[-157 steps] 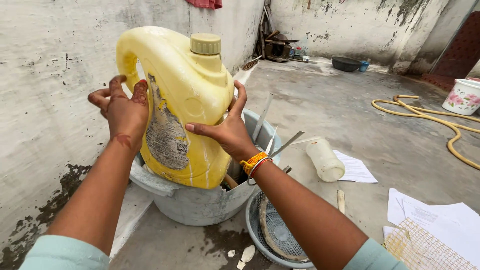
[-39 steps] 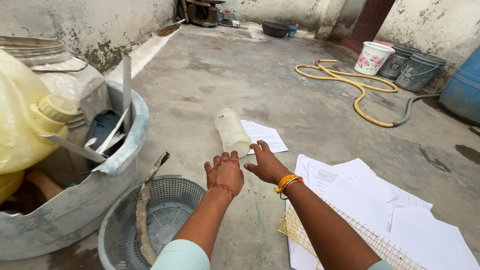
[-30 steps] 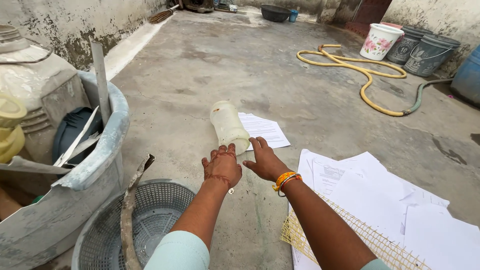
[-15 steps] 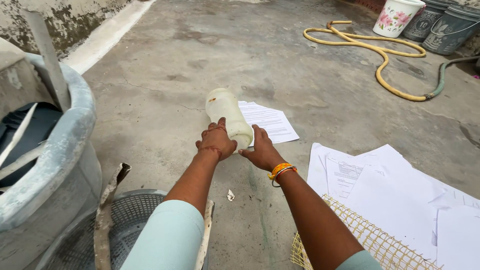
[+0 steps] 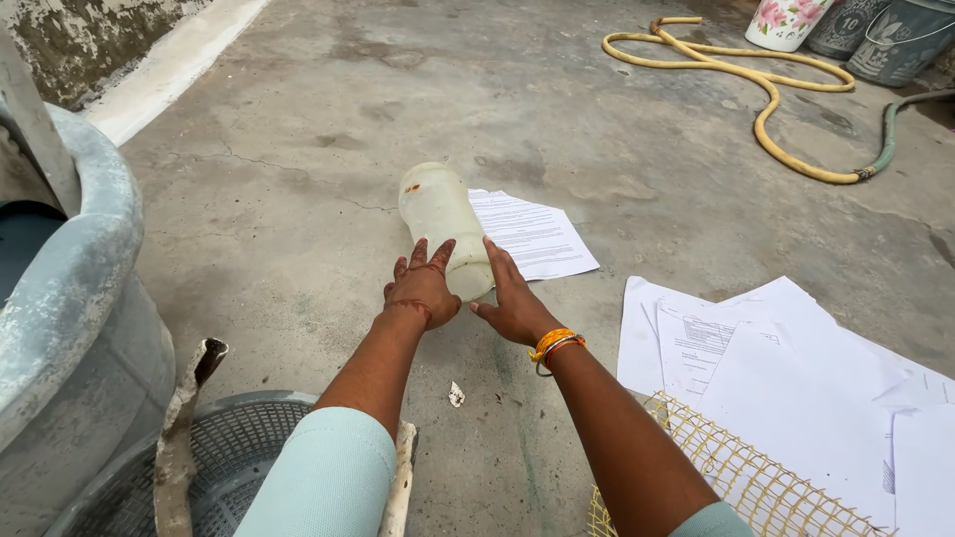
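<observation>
A pale, translucent plastic jar [image 5: 440, 214] lies on its side on the concrete floor. My left hand [image 5: 422, 287] rests with fingers spread on the jar's near end. My right hand [image 5: 511, 297], with orange bangles at the wrist, touches the jar's near right side with fingers extended. Neither hand has closed around the jar. A printed sheet of paper [image 5: 533, 233] lies flat just right of the jar, partly under it.
A large grey tub [image 5: 70, 298] stands at the left. A grey mesh basket [image 5: 224, 447] with a stick in it sits near my left elbow. Loose papers [image 5: 786, 358] and a yellow wire mesh [image 5: 746, 467] lie right. A yellow hose [image 5: 766, 89] and buckets [image 5: 846, 25] are far right.
The yellow jug I held earlier is out of view. Both hands have reached forward and down to the pale jar and now touch its near end.
</observation>
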